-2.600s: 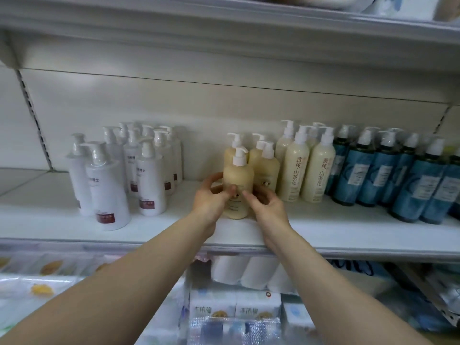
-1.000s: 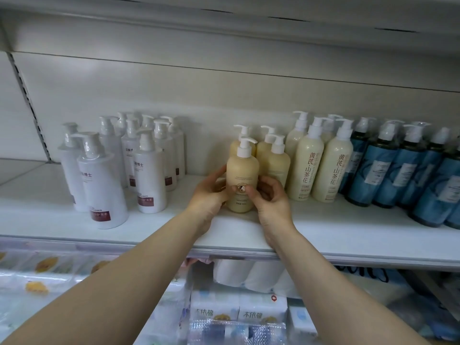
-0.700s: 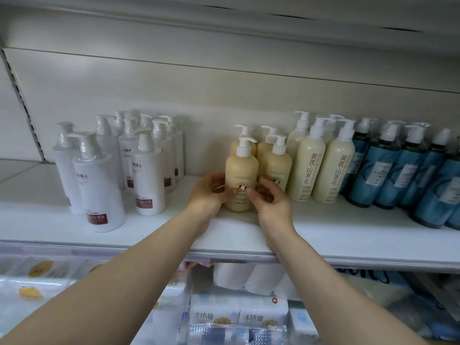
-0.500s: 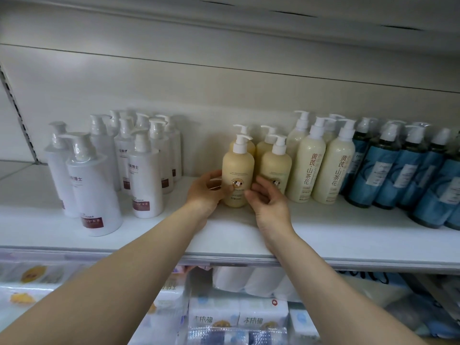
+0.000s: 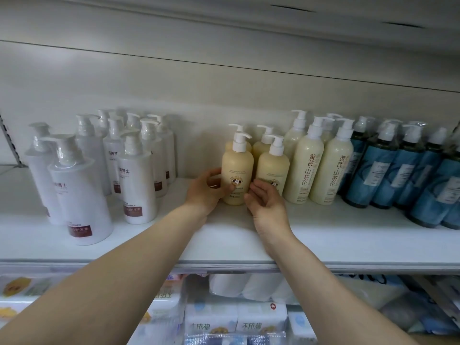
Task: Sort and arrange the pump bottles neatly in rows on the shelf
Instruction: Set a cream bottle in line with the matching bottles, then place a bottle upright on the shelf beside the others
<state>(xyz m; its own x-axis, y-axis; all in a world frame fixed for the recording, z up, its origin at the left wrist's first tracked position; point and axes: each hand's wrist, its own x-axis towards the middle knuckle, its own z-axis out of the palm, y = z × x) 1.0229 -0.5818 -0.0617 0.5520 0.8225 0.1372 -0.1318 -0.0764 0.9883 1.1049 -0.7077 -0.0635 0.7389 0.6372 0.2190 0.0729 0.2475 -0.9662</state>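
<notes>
A beige pump bottle [image 5: 237,165] with a small round cow label stands upright on the white shelf [image 5: 323,240], at the front of a short row. My left hand [image 5: 205,191] grips its lower left side, thumb across the label. My right hand [image 5: 266,204] sits low at its right, fingers loosely curled, thumb tip touching the bottle's edge. A second beige bottle [image 5: 273,168] stands right beside it, with two more behind. White pump bottles [image 5: 135,180] cluster at the left, unevenly spaced. Taller cream bottles [image 5: 306,168] and blue bottles [image 5: 403,170] stand in rows at the right.
One large white bottle [image 5: 79,195] stands forward near the shelf's front edge at the left. A gap of bare shelf lies between the white group and the beige bottles. Below the shelf are packs of tissue and paper rolls [image 5: 249,287].
The beige bottle has slid back from the front of the shelf to stand level beside the second beige bottle. My right hand has loosened from it; my left hand still holds it.
</notes>
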